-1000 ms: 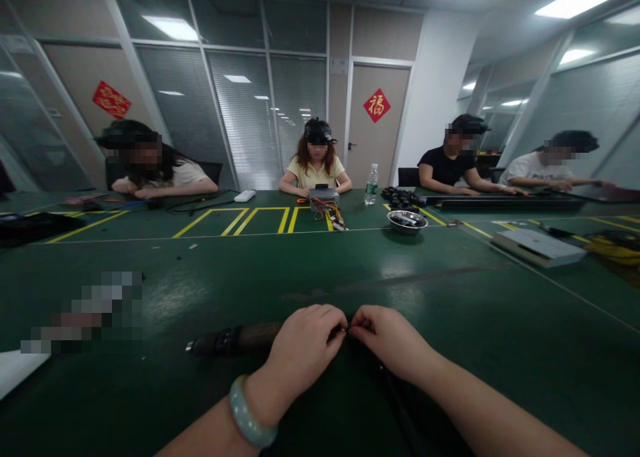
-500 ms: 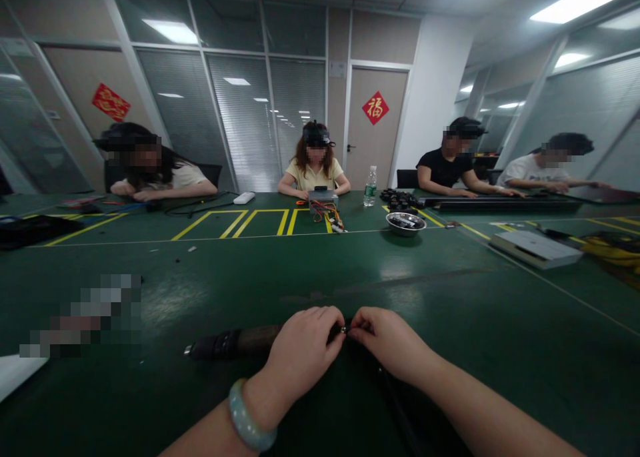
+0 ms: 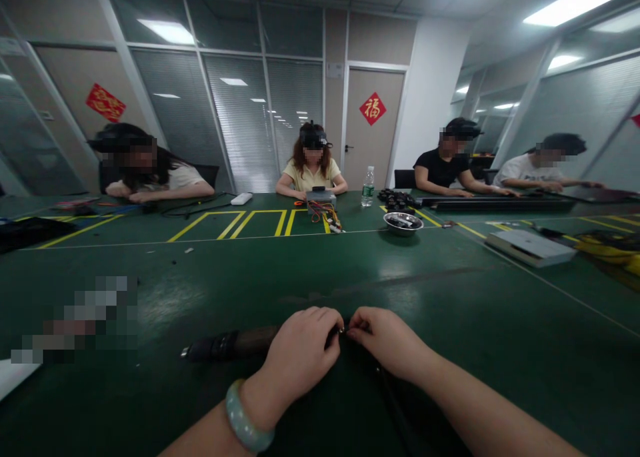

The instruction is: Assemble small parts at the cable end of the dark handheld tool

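Compared with the earlier frames, little change is seen: both hands are kept at the middle of the green worktop's point(image 3: 450, 297) near edge, and only the view is shifted slightly. Bare surface is left open beyond the hands as far as the white line, well short of the metal bowl point(image 3: 403, 223) and the flat grey box point(image 3: 527, 247) towards the far right. The left hand point(image 3: 300, 353), with a pale bracelet point(image 3: 245, 420) at its wrist, is curled shut over the right end of a dark cylindrical tool point(image 3: 227, 345) lying flat along the near edge. The right hand point(image 3: 387, 340) is met with it fingertip to fingertip, its thumb and forefinger pinched together on a small part point(image 3: 344, 329), too small to be identified. A black cable point(image 3: 395, 403) is seen running under the right wrist.
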Available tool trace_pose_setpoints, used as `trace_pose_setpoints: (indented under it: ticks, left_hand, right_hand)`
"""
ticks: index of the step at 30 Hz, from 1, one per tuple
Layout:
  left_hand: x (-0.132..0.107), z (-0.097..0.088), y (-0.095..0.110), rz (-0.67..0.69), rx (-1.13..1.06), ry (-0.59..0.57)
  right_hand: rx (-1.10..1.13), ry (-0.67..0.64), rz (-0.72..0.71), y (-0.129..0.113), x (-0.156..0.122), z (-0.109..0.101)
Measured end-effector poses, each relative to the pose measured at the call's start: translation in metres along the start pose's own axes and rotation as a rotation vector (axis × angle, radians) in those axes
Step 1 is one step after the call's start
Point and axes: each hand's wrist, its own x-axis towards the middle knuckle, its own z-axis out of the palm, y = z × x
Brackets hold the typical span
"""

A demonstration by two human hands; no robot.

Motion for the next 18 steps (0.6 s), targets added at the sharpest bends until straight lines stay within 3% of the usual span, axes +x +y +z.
trace_pose_setpoints:
  ticks: [18]
  left_hand:
    - [0.0008,0.0017,-0.0025,0.011,-0.008,0.02]
  right_hand:
    - [-0.012,-0.024,-0.007,-0.001,0.0011,-0.0003]
